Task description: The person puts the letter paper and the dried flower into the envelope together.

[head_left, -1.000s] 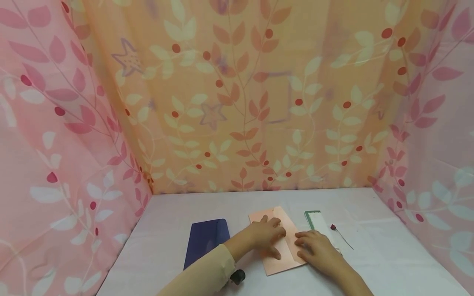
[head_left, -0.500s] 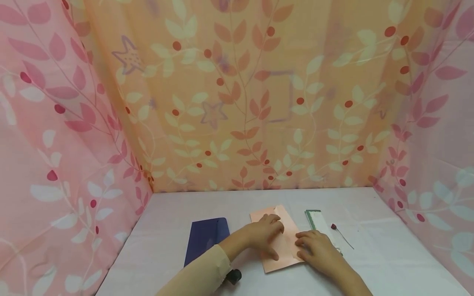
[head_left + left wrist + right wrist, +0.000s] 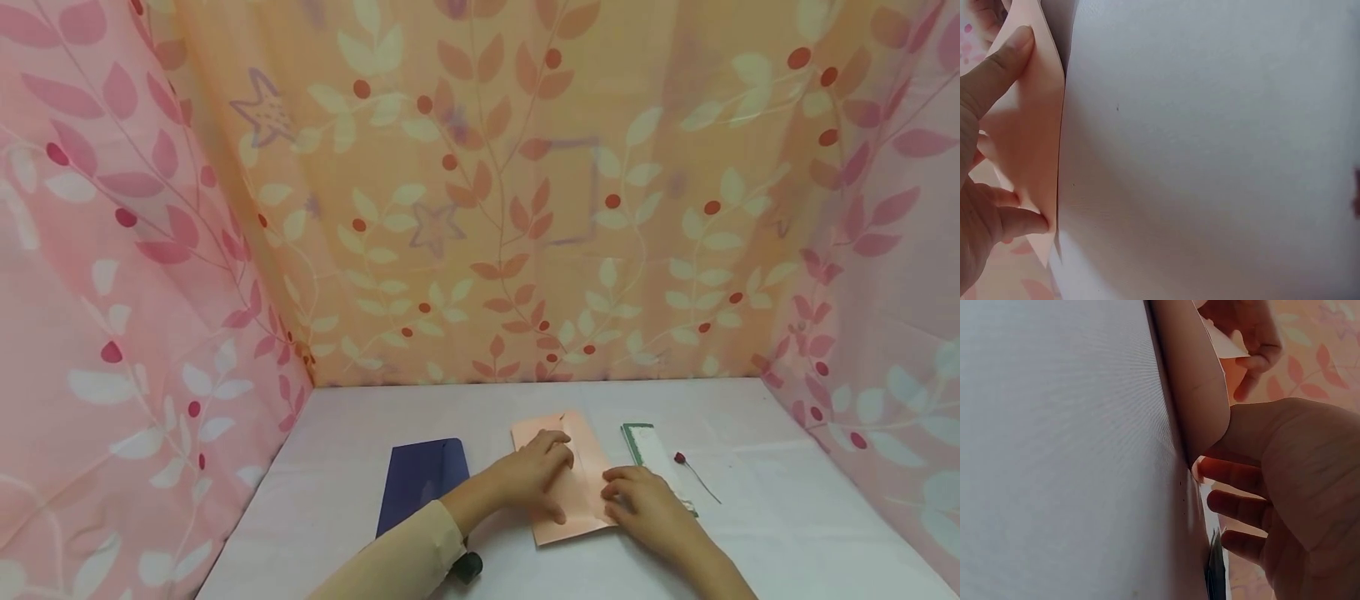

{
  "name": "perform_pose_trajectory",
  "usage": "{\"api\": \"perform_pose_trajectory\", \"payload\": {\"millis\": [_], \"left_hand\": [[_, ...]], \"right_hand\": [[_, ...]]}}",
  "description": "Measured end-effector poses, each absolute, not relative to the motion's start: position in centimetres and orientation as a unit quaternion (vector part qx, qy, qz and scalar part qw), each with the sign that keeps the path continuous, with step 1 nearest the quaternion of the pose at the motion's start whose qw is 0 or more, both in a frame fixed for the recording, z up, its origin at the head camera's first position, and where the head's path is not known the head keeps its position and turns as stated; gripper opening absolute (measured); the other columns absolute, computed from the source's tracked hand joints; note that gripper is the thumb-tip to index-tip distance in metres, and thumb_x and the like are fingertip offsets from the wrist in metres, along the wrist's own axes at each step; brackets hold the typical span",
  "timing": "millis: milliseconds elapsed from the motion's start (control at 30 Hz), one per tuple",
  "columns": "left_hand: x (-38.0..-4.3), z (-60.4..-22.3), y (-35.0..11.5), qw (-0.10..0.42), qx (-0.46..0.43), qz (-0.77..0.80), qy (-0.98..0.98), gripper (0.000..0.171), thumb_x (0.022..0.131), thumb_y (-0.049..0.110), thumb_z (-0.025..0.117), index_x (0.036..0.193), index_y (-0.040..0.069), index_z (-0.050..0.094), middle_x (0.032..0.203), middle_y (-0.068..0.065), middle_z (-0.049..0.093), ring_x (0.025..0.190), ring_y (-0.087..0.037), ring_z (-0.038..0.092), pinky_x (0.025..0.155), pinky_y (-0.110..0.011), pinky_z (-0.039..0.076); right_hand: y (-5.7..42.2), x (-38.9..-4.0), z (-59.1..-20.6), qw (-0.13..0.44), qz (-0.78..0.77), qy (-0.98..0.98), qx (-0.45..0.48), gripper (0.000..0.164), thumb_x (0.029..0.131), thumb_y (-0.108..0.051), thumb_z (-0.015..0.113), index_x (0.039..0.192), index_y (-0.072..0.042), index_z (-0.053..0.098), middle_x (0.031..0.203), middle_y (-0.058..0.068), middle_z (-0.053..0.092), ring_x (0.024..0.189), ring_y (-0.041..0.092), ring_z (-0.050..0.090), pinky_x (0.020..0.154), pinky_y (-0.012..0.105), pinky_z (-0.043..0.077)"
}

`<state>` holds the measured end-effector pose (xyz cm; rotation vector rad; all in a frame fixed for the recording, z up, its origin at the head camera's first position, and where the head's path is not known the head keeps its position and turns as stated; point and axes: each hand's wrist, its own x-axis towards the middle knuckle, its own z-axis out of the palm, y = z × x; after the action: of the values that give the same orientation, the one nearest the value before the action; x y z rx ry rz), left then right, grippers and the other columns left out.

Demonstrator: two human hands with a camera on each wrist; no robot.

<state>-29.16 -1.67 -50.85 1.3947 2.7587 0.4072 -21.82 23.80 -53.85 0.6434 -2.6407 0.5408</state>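
Observation:
A peach envelope [image 3: 588,458] lies at a slant on the white table, its long flap along the right side. My left hand [image 3: 534,477] presses on it with spread fingers; in the left wrist view, the thumb and fingertips touch the peach paper [image 3: 1032,144]. At the right edge, my right hand [image 3: 648,504] pinches the flap between thumb and fingers. The right wrist view shows this flap [image 3: 1194,381] lifted and bowed, with the thumb partly hidden behind it.
A dark blue envelope [image 3: 420,475] lies left, partly under the left forearm. A white card with a green border [image 3: 656,450] lies beside the right hand, and a small red rose on a thin stem [image 3: 680,458] farther right. Patterned curtains [image 3: 465,250] enclose the table.
The peach envelope's near edge has shifted slightly up in the head view, along with small shifts of the whole scene. Both hands keep nearly the same place on it.

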Motion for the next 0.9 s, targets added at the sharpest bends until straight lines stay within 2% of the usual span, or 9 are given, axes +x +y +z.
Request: {"api": "perform_pose_trajectory", "payload": {"millis": [133,300,467,633,900], "left_hand": [[-29.1,-51.1,-1.7,0.027,0.442,0.137,0.886,0.074,0.074,0.057,0.086,0.128,0.027,0.045,0.16,-0.001,0.03,0.146,-0.019,0.036,0.109,-0.034,0.046],[-29.0,-51.1,-1.7,0.032,0.44,0.141,0.886,0.074,0.074,0.058,0.085,0.128,0.027,0.045,0.161,-0.001,0.029,0.146,-0.019,0.037,0.107,-0.034,0.047],[-29.0,-50.8,-1.7,0.032,0.436,0.144,0.888,0.074,0.075,0.058,0.085,0.129,0.028,0.045,0.162,-0.001,0.027,0.144,-0.021,0.04,0.105,-0.034,0.049],[-29.0,-50.5,-1.8,0.034,0.431,0.147,0.889,0.073,0.075,0.058,0.085,0.129,0.029,0.044,0.163,0.001,0.025,0.144,-0.022,0.041,0.105,-0.034,0.049],[-29.0,-50.8,-1.7,0.038,0.432,0.149,0.889,0.074,0.075,0.058,0.085,0.129,0.029,0.044,0.163,0.0,0.026,0.143,-0.021,0.042,0.105,-0.034,0.049]], "right_hand": [[23.9,-21.6,-53.7,0.198,0.215,-0.931,0.218,0.013,0.083,-0.019,0.085,0.091,-0.024,0.075,0.113,-0.005,0.073,0.109,0.02,0.066,0.092,0.047,0.053],[24.5,-21.3,-52.9,0.184,0.249,-0.938,0.156,0.015,0.087,-0.019,0.082,0.101,-0.021,0.077,0.118,-0.006,0.072,0.116,0.023,0.064,0.097,0.051,0.051],[25.5,-21.3,-51.7,0.181,0.244,-0.946,0.112,0.02,0.091,-0.019,0.078,0.11,-0.015,0.075,0.122,0.004,0.072,0.12,0.034,0.063,0.1,0.059,0.049],[26.8,-21.3,-50.9,0.188,0.241,-0.949,0.077,0.028,0.089,-0.018,0.079,0.116,-0.009,0.073,0.121,0.015,0.072,0.118,0.043,0.062,0.097,0.064,0.047],[28.7,-21.3,-51.1,0.204,0.244,-0.947,0.035,0.035,0.087,-0.018,0.081,0.117,-0.004,0.072,0.119,0.02,0.071,0.115,0.047,0.061,0.096,0.065,0.044]]}}
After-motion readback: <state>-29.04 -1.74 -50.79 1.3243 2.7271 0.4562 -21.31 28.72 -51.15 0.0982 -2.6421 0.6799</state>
